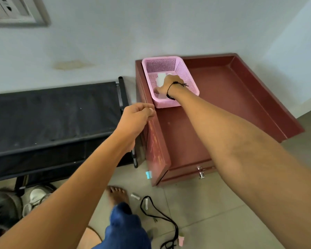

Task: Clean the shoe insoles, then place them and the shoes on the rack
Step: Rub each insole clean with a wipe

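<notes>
The black shoe rack (52,112) fills the left side against the wall, its top shelf bare fabric; this is where the insoles and shoes must end up. Just to the right of the rack stands a low reddish-brown cabinet (223,97) with a raised rim, serving as the table. At the cabinet's back left corner, nearest the rack, sits a pink basket (188,76) holding something white (161,78), possibly wipes or cloth, though too much is hidden to tell. The right hand (167,84) reaches down into the basket over that white material; its fingers are out of sight, so whether it has hold of anything cannot be told. The left hand (137,116) hovers between the rack and the cabinet's left edge, fingers loosely curled with fingertips pinched together, apparently holding nothing. A white shoe (37,195) lies on the floor below the rack's front; no insoles can be made out. The step in hand looks like fetching cleaning material: best to take one piece cleanly, steadying the light basket with the free hand so it does not slide.
</notes>
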Tool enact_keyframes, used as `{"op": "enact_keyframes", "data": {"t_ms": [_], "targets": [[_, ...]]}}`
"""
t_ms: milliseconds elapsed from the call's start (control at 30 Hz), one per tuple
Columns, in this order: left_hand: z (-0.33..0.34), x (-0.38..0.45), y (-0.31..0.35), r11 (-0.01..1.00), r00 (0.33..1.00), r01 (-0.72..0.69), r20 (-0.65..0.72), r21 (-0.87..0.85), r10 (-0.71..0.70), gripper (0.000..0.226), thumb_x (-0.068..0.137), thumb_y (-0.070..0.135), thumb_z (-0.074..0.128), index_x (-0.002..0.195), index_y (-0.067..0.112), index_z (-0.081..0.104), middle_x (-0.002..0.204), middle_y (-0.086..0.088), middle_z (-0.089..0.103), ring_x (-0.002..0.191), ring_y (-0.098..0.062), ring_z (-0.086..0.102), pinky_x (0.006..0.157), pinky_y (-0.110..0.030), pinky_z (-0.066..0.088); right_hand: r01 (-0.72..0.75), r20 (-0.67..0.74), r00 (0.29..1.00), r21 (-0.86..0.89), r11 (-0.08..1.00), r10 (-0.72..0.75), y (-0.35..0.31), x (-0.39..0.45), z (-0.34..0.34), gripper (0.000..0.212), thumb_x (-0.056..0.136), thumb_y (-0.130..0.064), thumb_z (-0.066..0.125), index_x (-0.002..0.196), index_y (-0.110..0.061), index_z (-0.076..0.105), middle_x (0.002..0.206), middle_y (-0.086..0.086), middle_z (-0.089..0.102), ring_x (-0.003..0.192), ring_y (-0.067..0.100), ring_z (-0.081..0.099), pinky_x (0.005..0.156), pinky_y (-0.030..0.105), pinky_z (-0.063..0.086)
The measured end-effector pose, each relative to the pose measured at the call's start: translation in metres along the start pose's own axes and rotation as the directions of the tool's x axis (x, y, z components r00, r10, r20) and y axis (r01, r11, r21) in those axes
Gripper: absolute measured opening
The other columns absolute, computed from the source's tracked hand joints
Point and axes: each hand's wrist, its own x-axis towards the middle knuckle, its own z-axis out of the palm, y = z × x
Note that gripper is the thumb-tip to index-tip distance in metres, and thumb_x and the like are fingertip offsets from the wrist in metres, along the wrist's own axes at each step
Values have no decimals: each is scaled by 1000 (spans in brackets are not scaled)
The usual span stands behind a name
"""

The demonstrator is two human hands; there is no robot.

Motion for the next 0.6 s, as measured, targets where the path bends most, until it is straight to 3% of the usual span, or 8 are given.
{"op": "enact_keyframes", "data": {"t_ms": [167, 300, 433, 500, 600], "targets": [[5, 8, 1, 1000, 999, -5, 38, 17, 4, 17, 93, 9, 51, 98, 19, 64, 104, -4, 68, 102, -14, 64, 94, -29, 48, -60, -46, 997, 7, 998, 60, 8, 5, 8, 46, 84, -14, 55, 128, -5, 48, 126, 14, 55, 114, 32, 54, 87, 34, 46], [8, 11, 6, 1000, 999, -16, 47, -4, 16, 17, 94, 8, 50, 103, 14, 64, 105, -6, 68, 100, -15, 64, 83, -17, 48, -106, -110, 987, 119, 987, 119, 15, 8, 8, 39, 86, -14, 53, 124, -4, 52, 125, 16, 56, 113, 33, 55, 84, 33, 46], [9, 12, 9, 1000, 999, -11, 41, -8, 11, 20, 94, 7, 50, 108, 9, 64, 108, -9, 68, 104, -18, 64, 92, -23, 49, -123, -129, 975, 351, 928, 178, 17, 8, 1, 30, 86, -19, 54, 112, -7, 60, 114, 14, 62, 103, 30, 59, 75, 28, 46], [8, 11, 9, 1000, 999, -6, 46, -11, 6, 20, 93, 7, 52, 108, 10, 64, 109, -9, 68, 104, -18, 64, 96, -26, 48, -132, -112, 955, 666, 734, 273, 18, 10, -5, 11, 79, -16, 55, 85, -12, 63, 85, 11, 63, 82, 28, 60, 63, 28, 45], [6, 7, 11, 1000, 999, 2, 33, -18, -1, 17, 93, 7, 52, 102, 12, 64, 109, -8, 68, 105, -18, 63, 99, -29, 46, -115, 42, 944, 972, 207, 328, 25, 0, -19, 12, 75, -4, 49, 66, -9, 55, 61, 7, 52, 53, 22, 49, 59, 31, 45]]}}
